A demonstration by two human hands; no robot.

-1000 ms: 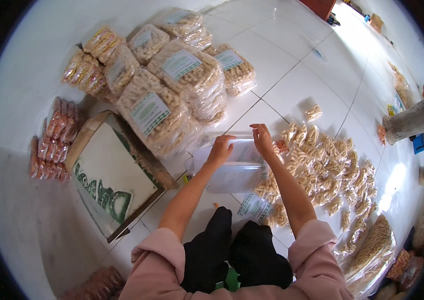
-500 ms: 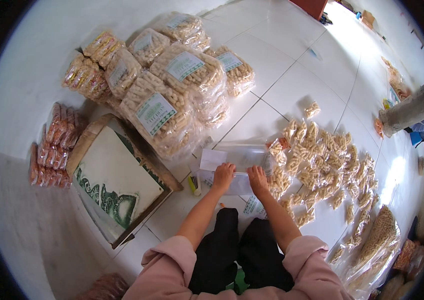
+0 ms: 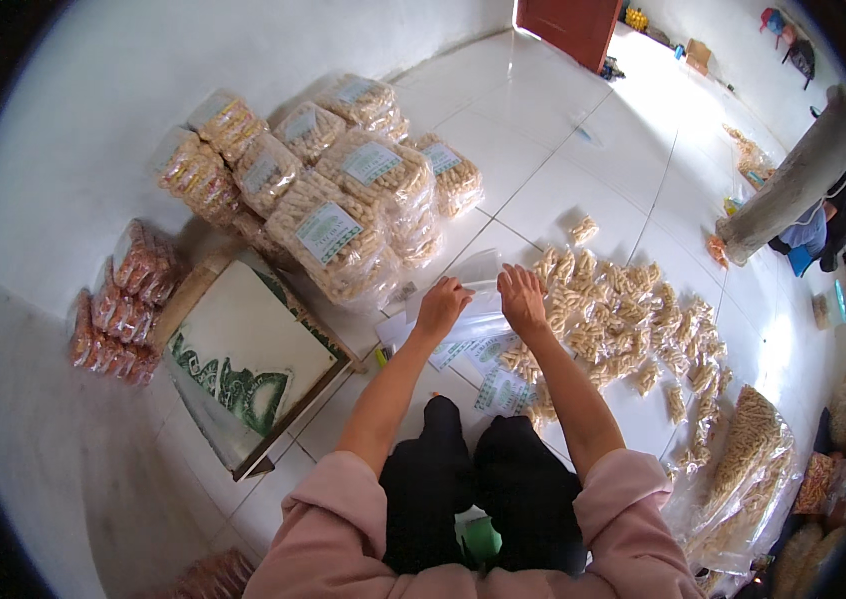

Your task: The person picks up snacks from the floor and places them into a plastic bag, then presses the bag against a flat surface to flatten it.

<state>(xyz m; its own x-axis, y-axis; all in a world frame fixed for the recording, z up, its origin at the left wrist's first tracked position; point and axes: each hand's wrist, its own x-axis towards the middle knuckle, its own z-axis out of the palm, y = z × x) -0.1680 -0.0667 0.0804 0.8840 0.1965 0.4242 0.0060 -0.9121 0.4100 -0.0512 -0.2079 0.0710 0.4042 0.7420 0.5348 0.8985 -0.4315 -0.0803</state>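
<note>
Head view: a clear plastic bag [image 3: 478, 317] lies on the white tiled floor [image 3: 563, 190] at the centre of the frame, just above the person's dark knees; the left hand [image 3: 440, 307] presses on its left part, fingers curled down, and the right hand [image 3: 523, 298] rests on its right edge, fingers together and bent over the film; whether either grip actually pinches the plastic cannot be told; half a second ago both hands lay lower and closer together, and a second ago they held the bag lifted and spread wide, so the bag has come down flat and the hands have moved up along it; under the bag lie white labels with green print [image 3: 495, 371]; to the right of the frame spreads a loose heap of small pale snack packets [image 3: 633, 319], touching the right hand's side; upper left of centre stands a pile of large filled snack bags [image 3: 343, 200]; lower left lies a flat cardboard box [image 3: 243, 359]; far left, reddish packets [image 3: 123, 309] sit against the wall.
</note>
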